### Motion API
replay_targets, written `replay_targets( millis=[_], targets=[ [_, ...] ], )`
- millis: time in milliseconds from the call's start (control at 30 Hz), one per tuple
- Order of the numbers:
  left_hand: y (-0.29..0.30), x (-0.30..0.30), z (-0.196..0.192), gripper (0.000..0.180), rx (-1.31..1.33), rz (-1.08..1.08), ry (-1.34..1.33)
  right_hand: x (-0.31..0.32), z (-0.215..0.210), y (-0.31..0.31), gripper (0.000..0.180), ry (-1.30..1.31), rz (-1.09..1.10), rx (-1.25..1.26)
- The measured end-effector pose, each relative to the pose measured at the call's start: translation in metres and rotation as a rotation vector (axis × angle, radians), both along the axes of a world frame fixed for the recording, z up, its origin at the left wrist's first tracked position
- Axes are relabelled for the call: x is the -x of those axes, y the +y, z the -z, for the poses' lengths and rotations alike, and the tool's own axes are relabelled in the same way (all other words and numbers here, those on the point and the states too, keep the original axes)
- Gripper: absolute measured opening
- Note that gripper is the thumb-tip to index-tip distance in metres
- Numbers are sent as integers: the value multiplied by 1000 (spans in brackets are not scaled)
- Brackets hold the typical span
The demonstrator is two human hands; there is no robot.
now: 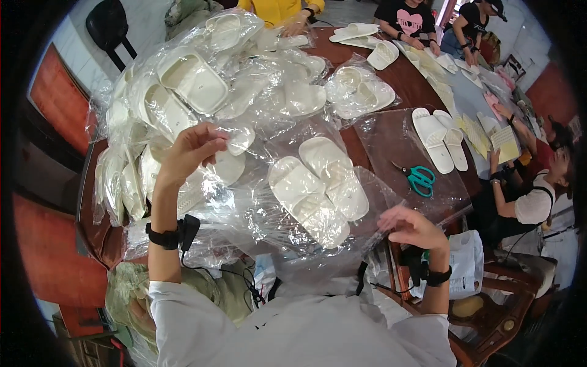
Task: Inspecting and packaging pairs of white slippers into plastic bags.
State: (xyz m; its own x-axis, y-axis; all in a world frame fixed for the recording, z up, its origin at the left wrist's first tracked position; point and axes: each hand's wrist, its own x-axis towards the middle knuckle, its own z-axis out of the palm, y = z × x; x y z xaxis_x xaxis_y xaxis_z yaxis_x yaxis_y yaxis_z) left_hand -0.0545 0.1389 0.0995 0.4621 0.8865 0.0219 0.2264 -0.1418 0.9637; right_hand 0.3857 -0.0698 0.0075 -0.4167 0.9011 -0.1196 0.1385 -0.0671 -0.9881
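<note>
My left hand is raised over a pile of bagged white slippers, pinching the upper edge of a clear plastic bag. My right hand grips the same bag's lower right edge near the table's front. Inside that bag lies a pair of white slippers, between my two hands.
Teal-handled scissors lie on a clear sheet right of the bag, beside an unbagged pair of white slippers. More slippers and yellow cards cover the far brown table. Other people sit along the far and right sides. A wooden chair stands at lower right.
</note>
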Motion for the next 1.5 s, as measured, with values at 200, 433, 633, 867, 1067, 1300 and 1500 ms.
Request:
replay_targets(
  millis=[200, 433, 633, 867, 1067, 1300, 1500],
  targets=[
    [24, -17, 38, 17, 59, 43, 225, -26, 6, -4, 21, -168, 367, 198],
    [55, -18, 69, 21, -136, 255, 377, -15, 30, 38, 23, -421, 275, -88],
    [53, -51, 21, 31, -253, 338, 510, -7, 26, 35, 15, -231, 191, 108],
    [83, -107, 17, 41, 35, 321, 250, 5, 14, 30, 12, -218, 228, 22],
    [75, -109, 26, 31, 125, 148, 183, -13, 15, 16, 13, -207, 394, -74],
    [40, -99, 10, 50, 154, 325, 494, -45, 18, 5, 11, -180, 561, -44],
    [31, -73, 42, 40, 196, 462, 467, -75, 26, -11, 15, -188, 654, -8]
  ],
)
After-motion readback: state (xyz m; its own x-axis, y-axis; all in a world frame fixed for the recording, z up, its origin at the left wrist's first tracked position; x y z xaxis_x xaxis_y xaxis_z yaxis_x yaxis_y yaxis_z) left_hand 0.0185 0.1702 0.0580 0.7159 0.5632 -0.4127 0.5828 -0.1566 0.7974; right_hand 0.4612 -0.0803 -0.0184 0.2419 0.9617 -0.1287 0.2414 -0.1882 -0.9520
